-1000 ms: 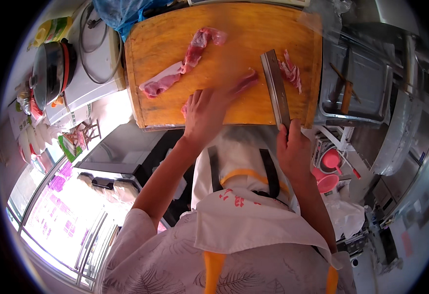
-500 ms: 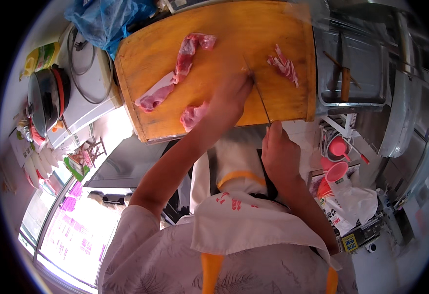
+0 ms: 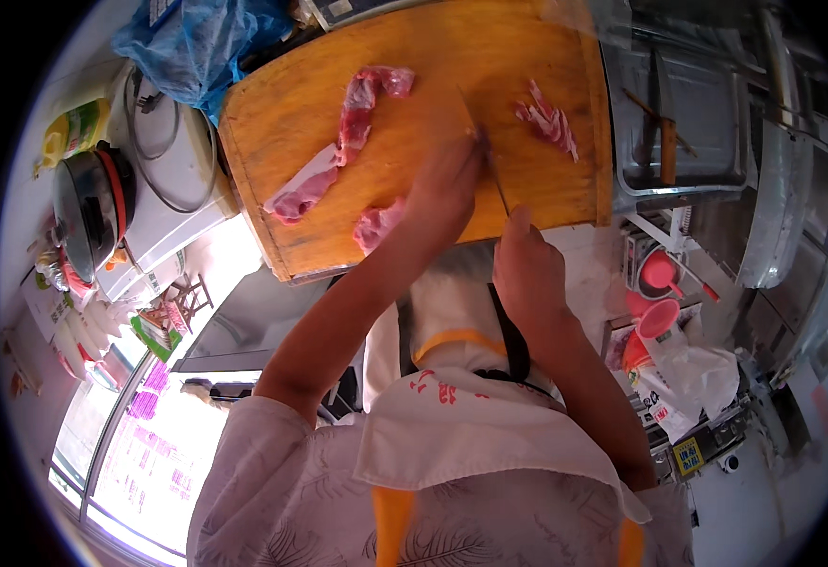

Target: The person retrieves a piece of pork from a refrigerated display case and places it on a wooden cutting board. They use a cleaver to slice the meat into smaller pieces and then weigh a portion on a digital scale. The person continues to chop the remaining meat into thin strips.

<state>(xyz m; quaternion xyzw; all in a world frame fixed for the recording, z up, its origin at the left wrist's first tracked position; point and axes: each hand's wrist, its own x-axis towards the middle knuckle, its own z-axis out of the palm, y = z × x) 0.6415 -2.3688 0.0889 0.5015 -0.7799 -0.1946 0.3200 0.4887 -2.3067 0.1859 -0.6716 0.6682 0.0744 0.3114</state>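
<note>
A long wooden cutting board (image 3: 310, 85) lies in front of me. My right hand (image 3: 530, 269), at the board's near edge, is closed round the handle of a knife (image 3: 501, 189). Its thin blade points away from me over the board, beside the fingers of my left hand (image 3: 450, 180). That hand is curled down on the board, and whatever it holds is hidden beneath it. A long strip of raw meat (image 3: 357, 109) lies to the left. A smaller meat piece (image 3: 376, 225) is partly covered by my left forearm. Several thin meat slices (image 3: 551, 123) lie together right of the blade.
Right of the board sits a metal tray (image 3: 636, 180) with a wooden-handled tool (image 3: 667, 156) across it. A blue plastic bag (image 3: 206, 47) touches the board's far left corner. Farther left is a lidded pot (image 3: 88, 203). Pink ladles (image 3: 660, 272) stand low at the right.
The knife and my right hand have shifted slightly left and away from me. My left hand has edged a little left. The meat pieces keep their places on the board.
</note>
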